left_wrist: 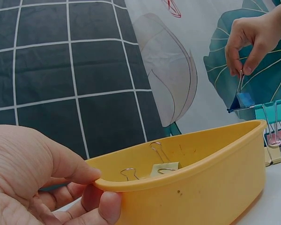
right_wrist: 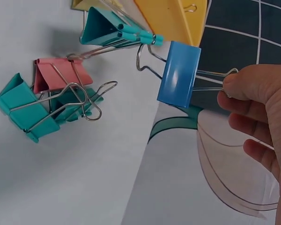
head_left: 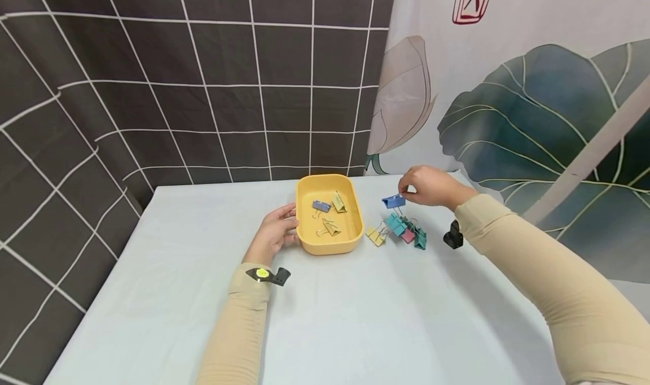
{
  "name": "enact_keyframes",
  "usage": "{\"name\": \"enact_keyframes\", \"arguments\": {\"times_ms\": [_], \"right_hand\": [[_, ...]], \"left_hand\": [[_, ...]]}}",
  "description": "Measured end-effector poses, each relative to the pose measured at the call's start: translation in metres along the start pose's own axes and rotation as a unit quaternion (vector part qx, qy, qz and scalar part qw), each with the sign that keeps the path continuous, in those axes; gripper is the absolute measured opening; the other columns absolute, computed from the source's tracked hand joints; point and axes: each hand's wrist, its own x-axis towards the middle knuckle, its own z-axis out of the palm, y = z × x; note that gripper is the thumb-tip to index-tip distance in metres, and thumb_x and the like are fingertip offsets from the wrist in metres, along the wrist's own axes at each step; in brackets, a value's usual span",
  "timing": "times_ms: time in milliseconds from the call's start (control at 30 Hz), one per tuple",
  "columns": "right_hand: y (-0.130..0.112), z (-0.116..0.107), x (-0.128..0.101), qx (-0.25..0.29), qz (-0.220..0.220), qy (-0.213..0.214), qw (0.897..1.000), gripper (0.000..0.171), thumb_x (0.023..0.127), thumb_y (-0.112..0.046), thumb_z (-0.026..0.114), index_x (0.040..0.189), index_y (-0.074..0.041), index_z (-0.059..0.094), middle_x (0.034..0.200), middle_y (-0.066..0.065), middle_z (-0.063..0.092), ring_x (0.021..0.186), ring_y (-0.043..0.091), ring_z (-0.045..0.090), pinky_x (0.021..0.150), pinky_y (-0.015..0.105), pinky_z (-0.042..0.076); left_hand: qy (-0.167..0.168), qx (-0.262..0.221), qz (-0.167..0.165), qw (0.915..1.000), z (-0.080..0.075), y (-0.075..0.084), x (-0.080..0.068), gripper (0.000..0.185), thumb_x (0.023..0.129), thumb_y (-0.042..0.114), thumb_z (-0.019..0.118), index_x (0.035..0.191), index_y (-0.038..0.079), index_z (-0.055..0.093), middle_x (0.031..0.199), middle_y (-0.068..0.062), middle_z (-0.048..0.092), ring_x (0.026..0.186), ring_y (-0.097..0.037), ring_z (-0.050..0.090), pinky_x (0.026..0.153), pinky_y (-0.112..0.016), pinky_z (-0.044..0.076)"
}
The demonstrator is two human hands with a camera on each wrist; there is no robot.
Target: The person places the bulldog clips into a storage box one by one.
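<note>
Head view: right hand (head_left: 429, 186) pinches the blue clip (head_left: 393, 201) by its wire handle, lifted off the pile, while left hand (head_left: 276, 230) fingers grip the yellow tray (head_left: 330, 246) rim, probably steadying it.

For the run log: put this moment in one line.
left hand: holds yellow tray rim | right hand: pinches blue clip above clip pile

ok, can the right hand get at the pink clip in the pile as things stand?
Probably not directly. The right hand already pinches the blue clip by its wire handle, and the pink clip lies tangled among teal clips, with wire handles crossing it.
</note>
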Motion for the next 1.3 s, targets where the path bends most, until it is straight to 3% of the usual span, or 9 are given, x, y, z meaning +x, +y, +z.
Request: {"name": "enact_keyframes", "arguments": {"times_ms": [400,700,1033,1300], "right_hand": [[0.002,-0.010,0.003,0.009,-0.002,0.024,1.000,0.003,0.088,-0.007,0.075,0.090,-0.008,0.074,0.084,-0.001,0.070,0.077,0.017,0.061,0.069,0.037,0.058],[-0.005,-0.017,0.013,0.005,0.024,0.010,1.000,0.004,0.089,-0.008,0.074,0.091,-0.011,0.075,0.087,0.000,0.070,0.081,0.019,0.062,0.075,0.037,0.060],[-0.020,-0.020,0.031,-0.009,-0.002,0.014,1.000,0.004,0.091,-0.011,0.071,0.090,-0.012,0.074,0.087,-0.001,0.071,0.083,0.018,0.063,0.075,0.037,0.060],[-0.029,-0.016,0.045,0.000,-0.030,0.017,0.999,0.005,0.090,-0.010,0.071,0.092,-0.010,0.075,0.087,-0.001,0.071,0.083,0.021,0.065,0.076,0.038,0.060]], "left_hand": [[0.003,-0.004,-0.002,1.0000,-0.001,0.001,0.002,0.061,0.094,-0.007,0.057,0.151,0.013,0.047,0.145,-0.010,0.048,0.115,-0.031,0.058,0.062,-0.025,0.059],[0.003,-0.003,0.002,1.0000,-0.003,0.001,0.002,0.060,0.094,-0.007,0.058,0.150,0.012,0.048,0.145,-0.010,0.048,0.108,-0.027,0.060,0.062,-0.025,0.059],[0.001,0.002,0.000,1.0000,-0.002,0.000,0.003,0.060,0.096,-0.005,0.057,0.152,0.013,0.046,0.144,-0.010,0.049,0.121,-0.033,0.057,0.065,-0.026,0.060],[-0.001,0.009,0.004,1.0000,-0.001,0.000,0.002,0.059,0.096,-0.004,0.056,0.152,0.013,0.046,0.145,-0.012,0.048,0.118,-0.031,0.058,0.067,-0.027,0.060]]}}
